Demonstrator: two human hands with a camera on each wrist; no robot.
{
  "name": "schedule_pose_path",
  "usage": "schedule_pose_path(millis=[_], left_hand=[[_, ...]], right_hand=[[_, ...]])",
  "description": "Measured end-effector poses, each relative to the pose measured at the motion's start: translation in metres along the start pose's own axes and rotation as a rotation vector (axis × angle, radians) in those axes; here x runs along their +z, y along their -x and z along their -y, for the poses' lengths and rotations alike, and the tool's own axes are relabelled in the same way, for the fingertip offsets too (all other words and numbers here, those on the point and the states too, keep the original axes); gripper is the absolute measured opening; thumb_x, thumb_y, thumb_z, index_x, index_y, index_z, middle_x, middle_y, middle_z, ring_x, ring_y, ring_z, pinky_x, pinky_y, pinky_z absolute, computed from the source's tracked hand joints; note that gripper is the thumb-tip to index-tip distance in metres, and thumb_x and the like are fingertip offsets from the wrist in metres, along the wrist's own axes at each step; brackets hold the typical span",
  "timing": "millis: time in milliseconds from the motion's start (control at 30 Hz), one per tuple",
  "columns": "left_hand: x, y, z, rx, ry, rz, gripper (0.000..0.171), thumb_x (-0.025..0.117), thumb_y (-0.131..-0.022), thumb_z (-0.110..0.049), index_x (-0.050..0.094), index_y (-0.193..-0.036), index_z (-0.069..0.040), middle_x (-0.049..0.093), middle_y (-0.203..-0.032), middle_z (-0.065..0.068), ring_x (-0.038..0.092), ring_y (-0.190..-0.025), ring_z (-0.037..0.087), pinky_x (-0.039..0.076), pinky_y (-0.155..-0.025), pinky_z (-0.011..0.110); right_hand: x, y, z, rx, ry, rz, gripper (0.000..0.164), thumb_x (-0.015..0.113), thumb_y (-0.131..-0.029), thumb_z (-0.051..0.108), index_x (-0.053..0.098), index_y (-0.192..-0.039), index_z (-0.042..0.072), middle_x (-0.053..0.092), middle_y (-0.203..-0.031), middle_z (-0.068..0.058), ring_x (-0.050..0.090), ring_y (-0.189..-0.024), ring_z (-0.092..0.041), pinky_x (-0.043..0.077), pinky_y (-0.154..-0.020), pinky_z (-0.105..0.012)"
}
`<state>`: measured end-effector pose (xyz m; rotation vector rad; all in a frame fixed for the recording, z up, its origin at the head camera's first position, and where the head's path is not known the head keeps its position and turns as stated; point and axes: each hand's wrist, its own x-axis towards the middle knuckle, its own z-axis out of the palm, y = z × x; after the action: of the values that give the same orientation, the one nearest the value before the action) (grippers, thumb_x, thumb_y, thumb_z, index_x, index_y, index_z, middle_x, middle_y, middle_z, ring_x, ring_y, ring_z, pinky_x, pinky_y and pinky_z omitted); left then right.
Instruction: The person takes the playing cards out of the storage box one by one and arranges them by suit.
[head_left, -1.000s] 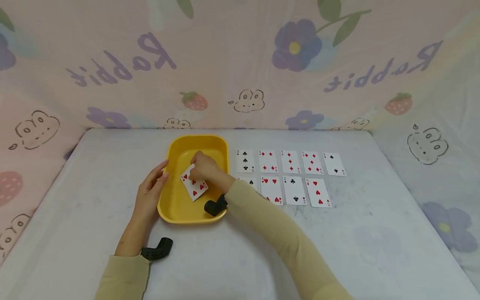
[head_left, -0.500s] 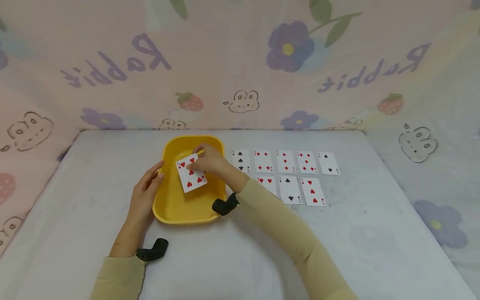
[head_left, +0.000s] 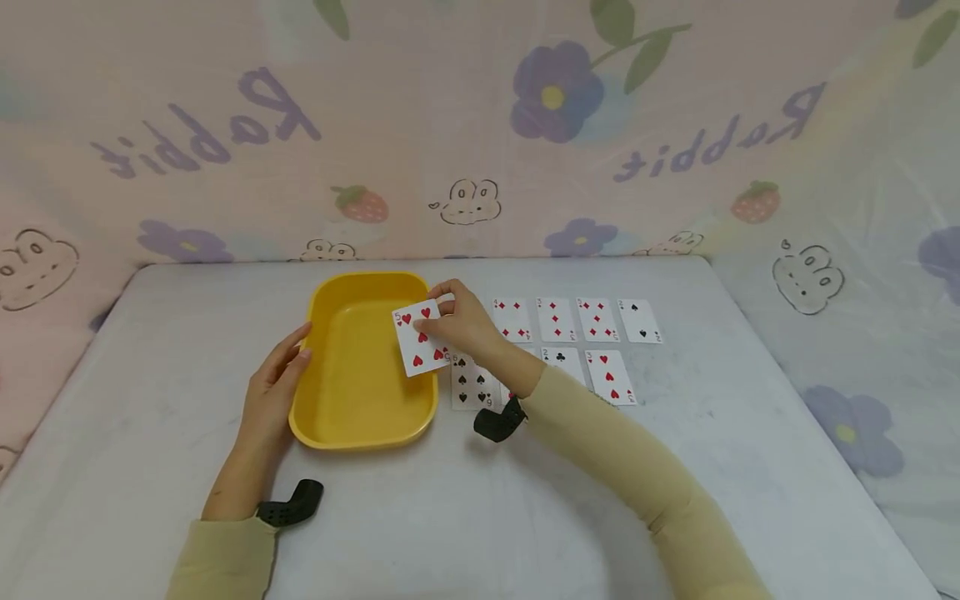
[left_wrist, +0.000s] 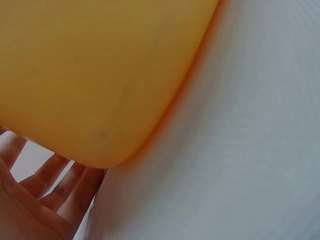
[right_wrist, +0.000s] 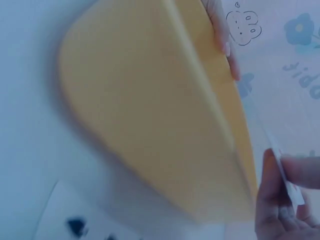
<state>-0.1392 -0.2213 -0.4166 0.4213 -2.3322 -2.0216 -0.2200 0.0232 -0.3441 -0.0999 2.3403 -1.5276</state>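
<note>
My right hand (head_left: 474, 323) pinches a playing card, the five of hearts (head_left: 420, 348), by its upper right part between thumb and fingers. The card is held face up over the right rim of a yellow plastic tray (head_left: 358, 392). In the right wrist view that card (right_wrist: 282, 167) shows nearly edge-on. My left hand (head_left: 272, 385) rests against the tray's left side, its extended fingers touching the outer wall; the left wrist view shows these fingers (left_wrist: 80, 192) at the tray's wall (left_wrist: 100, 90). No card is visible inside the tray.
Two rows of face-up cards lie right of the tray. Among them are the four of diamonds (head_left: 513, 322), two of spades (head_left: 640, 322), six of spades (head_left: 471, 387) and three of hearts (head_left: 610, 379). My right hand and wrist cover some cards. A patterned cloth (head_left: 420, 125) stands behind the table.
My right hand has lifted the five of hearts from the tray floor and carried it right to the tray's right rim. The left hand stays at the tray's left side.
</note>
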Motion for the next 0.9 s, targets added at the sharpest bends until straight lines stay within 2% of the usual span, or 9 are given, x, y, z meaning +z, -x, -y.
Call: schedule_pose_path(millis=[133,267,367,467,533,633,800,900], left_hand=[[-0.001,0.0,-0.001,-0.004,-0.009,-0.002,0.046,0.047,-0.098,-0.046,0.041,-0.144,-0.04,0.034,-0.148,0.006,0.038,-0.122,0.013,0.042,-0.082,0.003],[-0.001,0.0,-0.001,-0.004,-0.008,0.004,0.046,0.046,-0.098,-0.046,0.041,-0.144,-0.04,0.033,-0.148,0.007,0.038,-0.121,0.015,0.042,-0.082,0.003],[-0.002,0.0,-0.001,-0.007,-0.021,0.007,0.047,0.046,-0.099,-0.046,0.04,-0.145,-0.04,0.032,-0.15,0.007,0.038,-0.123,0.014,0.041,-0.082,0.002],[-0.002,0.0,0.0,-0.014,-0.024,0.001,0.047,0.046,-0.098,-0.047,0.04,-0.144,-0.041,0.031,-0.151,0.007,0.037,-0.123,0.014,0.041,-0.081,0.002],[-0.003,0.001,0.0,-0.017,-0.016,-0.003,0.047,0.047,-0.098,-0.047,0.04,-0.144,-0.04,0.031,-0.151,0.007,0.037,-0.122,0.014,0.041,-0.081,0.002],[-0.004,0.002,0.0,-0.017,0.003,-0.003,0.048,0.048,-0.097,-0.046,0.041,-0.144,-0.039,0.03,-0.151,0.007,0.037,-0.122,0.014,0.042,-0.081,0.003],[-0.004,0.002,-0.001,-0.01,-0.023,0.006,0.048,0.047,-0.098,-0.048,0.04,-0.145,-0.04,0.029,-0.153,0.007,0.034,-0.128,0.017,0.041,-0.081,0.002],[-0.003,0.002,-0.001,-0.002,-0.047,0.013,0.049,0.045,-0.097,-0.049,0.039,-0.145,-0.04,0.028,-0.154,0.008,0.031,-0.133,0.02,0.04,-0.082,0.001]], right_hand=[[-0.016,0.004,-0.012,-0.019,-0.022,-0.044,0.045,0.072,-0.085,0.015,0.048,-0.122,0.011,0.064,-0.095,-0.01,0.063,-0.069,-0.015,0.053,-0.063,-0.022],[-0.033,0.008,-0.028,-0.044,-0.037,-0.097,0.045,0.072,-0.085,0.016,0.049,-0.123,0.013,0.049,-0.073,-0.001,0.045,-0.057,-0.011,0.039,-0.053,-0.021],[-0.047,0.014,-0.039,-0.053,-0.071,-0.129,0.045,0.072,-0.085,0.015,0.049,-0.124,0.012,0.04,-0.065,0.002,0.033,-0.053,-0.01,0.028,-0.048,-0.023],[-0.06,0.019,-0.05,-0.056,-0.118,-0.151,0.046,0.071,-0.085,0.012,0.048,-0.125,0.009,0.048,-0.065,0.005,0.038,-0.052,-0.006,0.033,-0.048,-0.021],[-0.068,0.022,-0.057,-0.05,-0.137,-0.17,0.047,0.07,-0.085,0.01,0.048,-0.126,0.009,0.054,-0.07,0.005,0.045,-0.055,-0.005,0.039,-0.052,-0.019],[-0.081,0.026,-0.067,-0.048,-0.162,-0.194,0.048,0.069,-0.086,0.009,0.047,-0.128,0.007,0.056,-0.074,0.004,0.052,-0.061,-0.004,0.045,-0.06,-0.018],[-0.1,0.031,-0.082,-0.054,-0.148,-0.228,0.048,0.068,-0.087,0.01,0.047,-0.13,0.008,0.06,-0.083,0.001,0.06,-0.069,-0.006,0.05,-0.063,-0.019],[-0.112,0.035,-0.091,-0.055,-0.115,-0.242,0.047,0.068,-0.088,0.012,0.046,-0.13,0.008,0.06,-0.082,0.003,0.057,-0.066,-0.004,0.048,-0.062,-0.018]])
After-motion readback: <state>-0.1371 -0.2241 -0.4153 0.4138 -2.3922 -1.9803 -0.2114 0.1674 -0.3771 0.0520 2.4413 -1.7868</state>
